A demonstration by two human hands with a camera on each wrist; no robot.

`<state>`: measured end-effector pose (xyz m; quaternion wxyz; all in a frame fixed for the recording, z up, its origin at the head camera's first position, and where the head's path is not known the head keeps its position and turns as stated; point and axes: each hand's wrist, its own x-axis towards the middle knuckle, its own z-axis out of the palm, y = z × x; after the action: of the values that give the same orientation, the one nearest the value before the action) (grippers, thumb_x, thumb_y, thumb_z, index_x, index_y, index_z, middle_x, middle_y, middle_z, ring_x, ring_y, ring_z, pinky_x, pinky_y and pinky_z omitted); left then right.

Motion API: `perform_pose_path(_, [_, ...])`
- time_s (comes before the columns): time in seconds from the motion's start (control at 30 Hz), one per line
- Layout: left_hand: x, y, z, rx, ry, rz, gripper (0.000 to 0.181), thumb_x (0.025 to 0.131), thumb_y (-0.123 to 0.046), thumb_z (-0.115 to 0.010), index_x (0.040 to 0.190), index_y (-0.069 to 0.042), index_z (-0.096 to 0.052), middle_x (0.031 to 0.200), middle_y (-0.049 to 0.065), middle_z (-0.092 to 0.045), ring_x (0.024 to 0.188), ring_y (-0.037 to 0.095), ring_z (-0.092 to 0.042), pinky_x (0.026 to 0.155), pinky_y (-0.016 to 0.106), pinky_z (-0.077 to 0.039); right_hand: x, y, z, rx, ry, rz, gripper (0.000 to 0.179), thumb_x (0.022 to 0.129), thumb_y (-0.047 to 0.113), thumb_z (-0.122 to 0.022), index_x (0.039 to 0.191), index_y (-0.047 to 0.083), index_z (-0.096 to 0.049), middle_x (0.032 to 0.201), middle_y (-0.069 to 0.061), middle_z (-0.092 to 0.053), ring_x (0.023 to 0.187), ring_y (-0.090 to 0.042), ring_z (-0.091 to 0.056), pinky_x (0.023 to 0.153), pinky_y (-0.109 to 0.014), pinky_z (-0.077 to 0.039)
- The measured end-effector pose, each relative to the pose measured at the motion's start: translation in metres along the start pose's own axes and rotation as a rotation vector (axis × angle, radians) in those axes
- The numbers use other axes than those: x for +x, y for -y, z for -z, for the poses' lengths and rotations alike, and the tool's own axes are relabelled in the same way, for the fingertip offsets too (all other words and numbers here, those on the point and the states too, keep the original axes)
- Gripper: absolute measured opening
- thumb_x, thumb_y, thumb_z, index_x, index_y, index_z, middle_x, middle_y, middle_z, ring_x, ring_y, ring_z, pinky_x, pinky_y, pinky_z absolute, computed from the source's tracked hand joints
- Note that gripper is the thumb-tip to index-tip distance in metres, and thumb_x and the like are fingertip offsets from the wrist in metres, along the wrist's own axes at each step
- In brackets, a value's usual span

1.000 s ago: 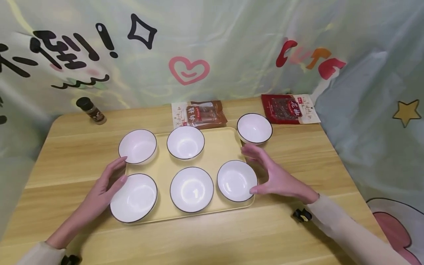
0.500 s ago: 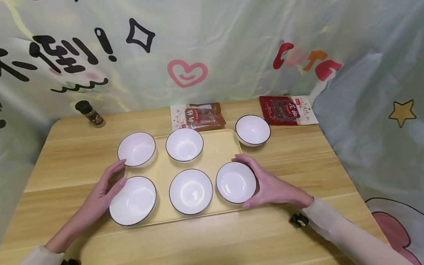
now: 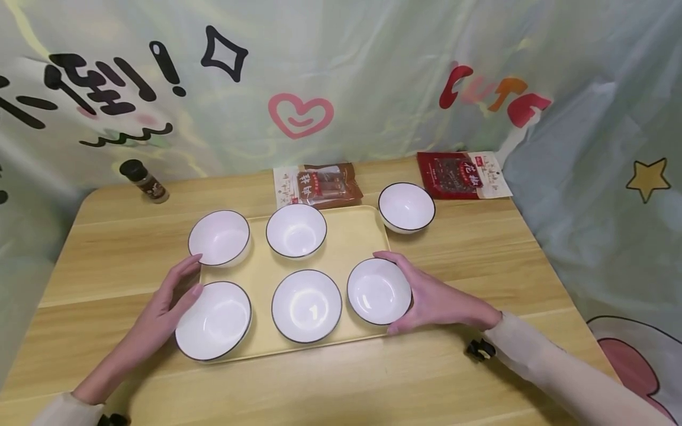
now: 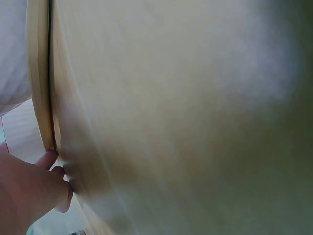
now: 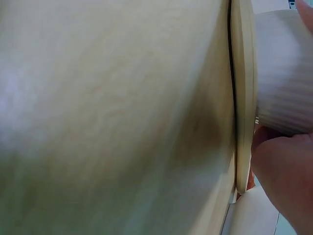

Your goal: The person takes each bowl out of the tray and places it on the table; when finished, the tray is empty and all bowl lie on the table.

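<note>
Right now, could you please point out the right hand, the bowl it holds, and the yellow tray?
Right hand (image 3: pixel 428 297), head view, middle of the hand.
Held bowl (image 3: pixel 379 291), head view, middle of the inside.
Yellow tray (image 3: pixel 354 236), head view, bare surface beyond that bowl.

Bright head view (bowls (image 3: pixel 306 306) glinting); wrist views dim, blurred.

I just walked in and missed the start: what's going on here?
A person's right hand grips a white bowl at the near right corner of a yellow tray. Their left hand is at the tray's left edge, between the near left bowl and the far left bowl. The near middle bowl and far middle bowl stand on the tray, and the far right bowl sits by its far right corner.
</note>
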<state>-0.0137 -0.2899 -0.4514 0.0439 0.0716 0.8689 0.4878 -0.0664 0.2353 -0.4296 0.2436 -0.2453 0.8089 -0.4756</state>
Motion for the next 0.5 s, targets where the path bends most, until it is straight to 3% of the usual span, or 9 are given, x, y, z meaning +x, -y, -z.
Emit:
perform_pose_path(0.3, [0.0021,0.0015,0.0012,-0.001,0.000,-0.004,0.065,0.116,-0.015,-0.056,0.174,-0.028,-0.029,0.167,0.017,-0.040,0.153,0.030,-0.036,0.109,0.007,-0.025,0.0034,-0.0025,-0.0009,0.028,-0.017,0.040,0.128,0.065,0.035,-0.109,0.166,0.032,-0.030,0.158,0.001,-0.048,0.139,-0.027,-0.051,0.111,-0.059,-0.045])
perform_pose_path(0.5, [0.0007,0.0002,-0.0003,0.004,-0.009,-0.021,0.064,0.115,-0.014,-0.057,0.173,-0.026,-0.032,0.165,0.016,-0.042,0.150,0.008,-0.037,0.109,0.007,-0.027,0.0024,-0.0050,-0.0023,0.022,-0.044,0.051,0.126,0.064,0.031,-0.110,0.164,0.027,-0.033,0.157,0.001,-0.049,0.139,-0.027,-0.052,0.112,-0.059,-0.045])
